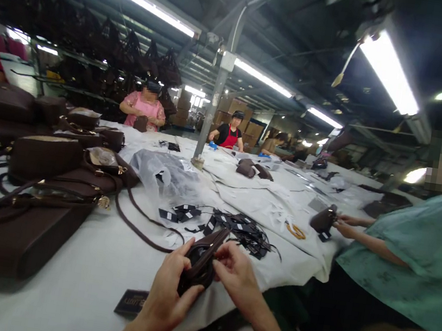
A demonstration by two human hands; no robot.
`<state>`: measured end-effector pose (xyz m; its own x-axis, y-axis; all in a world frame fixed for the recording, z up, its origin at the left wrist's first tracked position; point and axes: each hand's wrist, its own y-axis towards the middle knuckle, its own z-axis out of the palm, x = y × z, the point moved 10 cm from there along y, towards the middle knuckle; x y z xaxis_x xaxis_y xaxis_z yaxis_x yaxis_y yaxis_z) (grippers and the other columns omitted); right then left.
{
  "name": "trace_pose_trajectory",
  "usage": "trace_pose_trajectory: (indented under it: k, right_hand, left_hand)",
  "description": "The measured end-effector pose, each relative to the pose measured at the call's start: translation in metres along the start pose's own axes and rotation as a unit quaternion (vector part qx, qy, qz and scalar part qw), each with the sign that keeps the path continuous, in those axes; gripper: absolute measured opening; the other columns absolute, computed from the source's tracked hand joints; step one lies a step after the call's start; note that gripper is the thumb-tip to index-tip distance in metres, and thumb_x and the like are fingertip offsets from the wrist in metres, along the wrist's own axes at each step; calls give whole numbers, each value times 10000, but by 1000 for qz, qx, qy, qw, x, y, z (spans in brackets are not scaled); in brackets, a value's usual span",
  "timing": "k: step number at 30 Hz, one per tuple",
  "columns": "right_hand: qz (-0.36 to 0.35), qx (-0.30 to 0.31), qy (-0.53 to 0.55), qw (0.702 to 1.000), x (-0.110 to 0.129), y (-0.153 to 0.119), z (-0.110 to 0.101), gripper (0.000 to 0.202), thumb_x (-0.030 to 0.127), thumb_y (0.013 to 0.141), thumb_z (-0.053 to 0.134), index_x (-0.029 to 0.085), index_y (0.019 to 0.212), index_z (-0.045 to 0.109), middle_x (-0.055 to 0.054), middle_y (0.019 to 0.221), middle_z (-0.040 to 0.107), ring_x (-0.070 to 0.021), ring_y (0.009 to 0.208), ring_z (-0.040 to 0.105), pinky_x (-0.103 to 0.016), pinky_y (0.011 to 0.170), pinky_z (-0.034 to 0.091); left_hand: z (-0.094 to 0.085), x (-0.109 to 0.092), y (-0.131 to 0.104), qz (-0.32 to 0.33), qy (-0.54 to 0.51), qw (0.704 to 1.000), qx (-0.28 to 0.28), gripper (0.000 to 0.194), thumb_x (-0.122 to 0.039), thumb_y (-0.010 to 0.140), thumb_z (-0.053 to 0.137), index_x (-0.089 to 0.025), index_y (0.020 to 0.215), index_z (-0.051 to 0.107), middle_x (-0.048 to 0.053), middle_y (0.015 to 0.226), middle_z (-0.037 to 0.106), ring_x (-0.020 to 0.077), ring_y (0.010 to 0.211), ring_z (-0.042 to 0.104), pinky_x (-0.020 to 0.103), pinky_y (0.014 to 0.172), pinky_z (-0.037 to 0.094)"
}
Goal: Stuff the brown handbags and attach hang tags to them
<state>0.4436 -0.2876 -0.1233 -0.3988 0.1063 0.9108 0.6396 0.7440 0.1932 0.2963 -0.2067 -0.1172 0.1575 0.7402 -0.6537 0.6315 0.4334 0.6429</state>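
Near the table's front edge, a small dark brown pouch (200, 261) is between my hands, tilted, with its mouth partly spread. My left hand (171, 284) grips its left side, thumb at the bottom and fingers at the rim. The fingers of my right hand (233, 271) pinch its right edge; any small part between those fingertips is hidden. Partly behind my left wrist lies a black card (131, 303) with gold lettering. Just beyond the pouch is a heap of black hang tags (243, 229) with cords.
Brown handbags (45, 217) with straps pile up on the left. A clear plastic bag (168, 177) lies ahead, near a metal post (211, 115). A person in green (409, 258) handles a brown pouch (322, 219) on the right. Other people stand across the white-covered table (106, 281).
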Motion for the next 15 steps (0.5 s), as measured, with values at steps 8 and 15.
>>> trace_pose_trajectory:
  k: [8,15]
  right_hand:
    - [-115,-106,-101,983,27,-4,-6,128,241,861,487,212,843,611,-23,753,629,-178,691,605,-290,643,485]
    - [-175,-118,-214,954,44,-5,-9,177,206,894,473,204,772,602,-30,759,621,-170,717,573,-274,676,420]
  left_hand:
    - [2,-3,0,102,60,992,-32,145,-211,805,587,-259,881,474,139,1361,562,300,1250,539,442,910,546]
    - [-1,-5,-1,128,84,987,-50,165,-204,802,595,-254,915,485,147,1327,591,297,1180,596,410,865,569]
